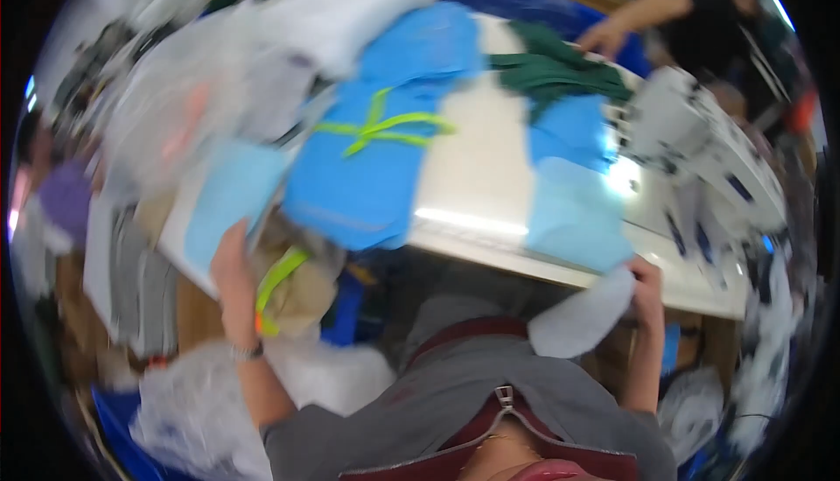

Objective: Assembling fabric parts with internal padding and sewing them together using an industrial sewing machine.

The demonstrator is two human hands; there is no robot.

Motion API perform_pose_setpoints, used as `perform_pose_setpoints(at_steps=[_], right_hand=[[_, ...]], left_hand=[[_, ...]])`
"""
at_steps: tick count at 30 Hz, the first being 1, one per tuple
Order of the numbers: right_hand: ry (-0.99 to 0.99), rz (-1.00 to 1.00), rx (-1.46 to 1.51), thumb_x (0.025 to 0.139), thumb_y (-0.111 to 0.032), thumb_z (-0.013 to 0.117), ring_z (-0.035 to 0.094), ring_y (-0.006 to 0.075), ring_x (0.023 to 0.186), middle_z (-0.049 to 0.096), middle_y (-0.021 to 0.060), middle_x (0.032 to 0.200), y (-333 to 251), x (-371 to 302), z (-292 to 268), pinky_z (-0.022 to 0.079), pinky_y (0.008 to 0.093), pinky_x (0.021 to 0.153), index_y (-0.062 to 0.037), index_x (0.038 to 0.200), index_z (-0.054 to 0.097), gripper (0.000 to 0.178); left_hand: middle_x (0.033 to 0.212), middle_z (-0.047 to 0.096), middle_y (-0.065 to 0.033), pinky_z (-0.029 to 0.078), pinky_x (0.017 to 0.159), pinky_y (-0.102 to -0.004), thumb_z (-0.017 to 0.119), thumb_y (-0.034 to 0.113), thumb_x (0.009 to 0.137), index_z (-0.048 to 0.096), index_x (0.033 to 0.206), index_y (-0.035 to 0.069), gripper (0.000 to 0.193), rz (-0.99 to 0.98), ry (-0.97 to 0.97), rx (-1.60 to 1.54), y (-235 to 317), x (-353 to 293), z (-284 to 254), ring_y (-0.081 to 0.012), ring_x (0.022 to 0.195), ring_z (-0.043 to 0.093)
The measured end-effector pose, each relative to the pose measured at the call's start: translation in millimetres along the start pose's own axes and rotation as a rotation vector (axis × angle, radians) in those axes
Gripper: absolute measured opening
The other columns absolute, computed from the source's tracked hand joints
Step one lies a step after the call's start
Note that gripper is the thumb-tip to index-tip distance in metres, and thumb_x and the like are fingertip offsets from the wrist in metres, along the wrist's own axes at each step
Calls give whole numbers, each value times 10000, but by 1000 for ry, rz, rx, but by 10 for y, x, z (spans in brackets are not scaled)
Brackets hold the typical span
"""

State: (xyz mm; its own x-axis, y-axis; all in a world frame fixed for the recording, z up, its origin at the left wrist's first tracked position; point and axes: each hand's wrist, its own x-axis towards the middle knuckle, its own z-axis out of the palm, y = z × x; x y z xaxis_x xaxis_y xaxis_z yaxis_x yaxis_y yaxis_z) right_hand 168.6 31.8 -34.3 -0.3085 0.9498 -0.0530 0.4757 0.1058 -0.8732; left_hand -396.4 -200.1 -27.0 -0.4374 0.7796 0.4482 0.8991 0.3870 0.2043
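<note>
My right hand pinches the near corner of a light blue fabric piece at the table's front edge. A pale whitish flap hangs from that hand over the edge. My left hand is at the near edge of another light blue piece, which lies on a white sheet or stack; blur hides whether its fingers grip it. Between my hands rests a bright blue folded fabric bundle with a neon yellow-green strip across it. Brighter blue fabric lies beyond the right-hand piece.
A white sewing machine stands on the right of the white table. Dark green cloth lies at the back, with a co-worker's hand touching it. Clear plastic bags crowd the left; more plastic sits below.
</note>
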Motion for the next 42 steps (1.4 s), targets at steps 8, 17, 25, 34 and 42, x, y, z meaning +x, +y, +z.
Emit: perform_pose_setpoints(at_steps=[8,17,25,34,42], right_hand=[[-46,-15,232,736,14,646,567,110,750,623,31,802,-138,-77,26,446,245,687,33,781,652,49],[-74,21,268,732,-4,642,572,132,780,635,49,844,-117,-60,-7,445,261,715,41,781,653,67],[-77,-23,259,728,6,662,556,112,768,608,29,807,-157,-61,2,429,239,697,29,781,646,60],[-69,-28,238,710,-9,657,552,121,757,608,37,793,-128,-64,-6,423,250,696,23,768,645,67],[-67,-5,229,703,0,646,559,122,760,611,39,790,-154,-64,2,425,253,700,23,765,646,66]], left_hand=[[1099,605,-177,474,790,-429,421,-77,799,559,1152,22,392,-82,34,166,245,57,52,-366,967,590],[1107,571,-139,467,824,-404,491,-96,736,569,1101,27,393,-72,3,240,277,75,8,-325,1020,559],[1099,565,-134,461,836,-406,497,-99,726,568,1100,33,403,-93,-17,227,262,62,7,-326,1020,552],[1069,582,-146,462,835,-414,495,-94,736,584,1086,26,381,-78,4,220,268,85,27,-338,1006,560],[1090,579,-149,460,833,-415,483,-98,744,579,1103,31,393,-83,-15,224,286,83,14,-335,1014,558]])
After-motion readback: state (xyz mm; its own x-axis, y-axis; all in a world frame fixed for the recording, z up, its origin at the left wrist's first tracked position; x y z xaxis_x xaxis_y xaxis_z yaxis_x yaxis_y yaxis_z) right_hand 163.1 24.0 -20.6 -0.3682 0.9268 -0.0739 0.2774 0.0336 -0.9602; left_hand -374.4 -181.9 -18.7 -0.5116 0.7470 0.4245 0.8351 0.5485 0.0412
